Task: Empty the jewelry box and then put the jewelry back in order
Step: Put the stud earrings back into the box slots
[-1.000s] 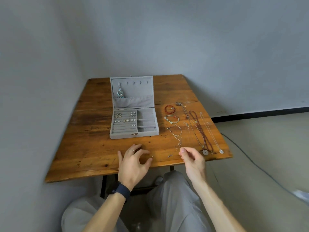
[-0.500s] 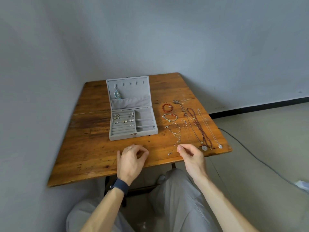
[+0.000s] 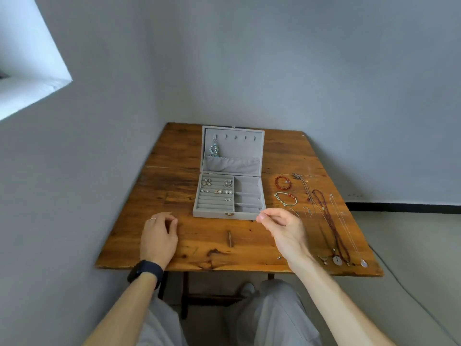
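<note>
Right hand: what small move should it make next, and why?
Probably move left over the jewelry box to a free padded row: the right hand pinches a tiny piece at the box's front right corner, and earrings already sit in rows there.

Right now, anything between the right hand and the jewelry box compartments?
Nothing visible. The right hand pinches a tiny item, too small to identify, at the front right corner of the jewelry box; the lid stands open, only the low front wall lies between. The left hand is well left.
</note>
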The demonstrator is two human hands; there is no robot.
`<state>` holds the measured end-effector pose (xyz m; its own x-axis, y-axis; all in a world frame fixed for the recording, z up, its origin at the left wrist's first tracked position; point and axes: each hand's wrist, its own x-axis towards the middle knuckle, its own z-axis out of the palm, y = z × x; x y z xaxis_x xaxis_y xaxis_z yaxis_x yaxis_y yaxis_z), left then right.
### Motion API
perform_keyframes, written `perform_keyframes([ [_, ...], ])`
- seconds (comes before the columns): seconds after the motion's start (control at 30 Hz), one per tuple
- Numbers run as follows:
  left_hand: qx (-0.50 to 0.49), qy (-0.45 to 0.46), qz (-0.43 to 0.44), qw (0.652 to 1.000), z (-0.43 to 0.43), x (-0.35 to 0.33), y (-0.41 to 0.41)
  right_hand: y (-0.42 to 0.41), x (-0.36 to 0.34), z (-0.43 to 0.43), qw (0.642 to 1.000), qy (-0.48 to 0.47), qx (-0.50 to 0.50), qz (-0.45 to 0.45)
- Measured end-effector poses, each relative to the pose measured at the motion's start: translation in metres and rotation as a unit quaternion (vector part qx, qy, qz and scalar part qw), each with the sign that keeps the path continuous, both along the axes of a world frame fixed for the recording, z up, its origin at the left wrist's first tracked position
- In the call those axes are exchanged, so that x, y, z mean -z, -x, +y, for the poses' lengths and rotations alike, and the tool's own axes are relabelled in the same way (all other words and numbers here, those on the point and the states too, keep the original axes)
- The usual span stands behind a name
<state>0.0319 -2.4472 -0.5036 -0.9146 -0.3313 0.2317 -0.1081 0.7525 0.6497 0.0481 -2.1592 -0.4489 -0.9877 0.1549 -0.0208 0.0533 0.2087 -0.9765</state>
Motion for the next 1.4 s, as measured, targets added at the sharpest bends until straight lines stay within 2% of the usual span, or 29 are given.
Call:
perform_keyframes([
  [0.17,-0.01,0.023,0.015,1.0,0.004,0.006,-0.002,0.041,-0.014,-0.032,0.998,-0.039,-0.051,-0.004],
  [0.3,-0.015,0.011,0.021,1.0,0.003,0.005,-0.002,0.072,-0.013,-0.056,0.985,-0.137,-0.104,-0.01],
  [0.5,-0.016,0.012,0.033,0.999,0.001,0.007,-0.002,0.106,-0.006,-0.085,0.946,-0.28,-0.161,0.0],
  [0.77,-0.032,0.025,0.053,0.998,0.001,0.018,0.001,0.13,0.007,-0.121,0.893,-0.395,-0.216,0.007],
  [1.03,-0.038,0.031,0.068,0.996,0.001,0.02,0.002,0.144,0.0,-0.138,0.868,-0.444,-0.22,-0.023],
  [1.4,-0.038,0.037,0.066,0.996,0.0,0.018,0.0,0.145,0.0,-0.151,0.881,-0.442,-0.162,-0.034],
])
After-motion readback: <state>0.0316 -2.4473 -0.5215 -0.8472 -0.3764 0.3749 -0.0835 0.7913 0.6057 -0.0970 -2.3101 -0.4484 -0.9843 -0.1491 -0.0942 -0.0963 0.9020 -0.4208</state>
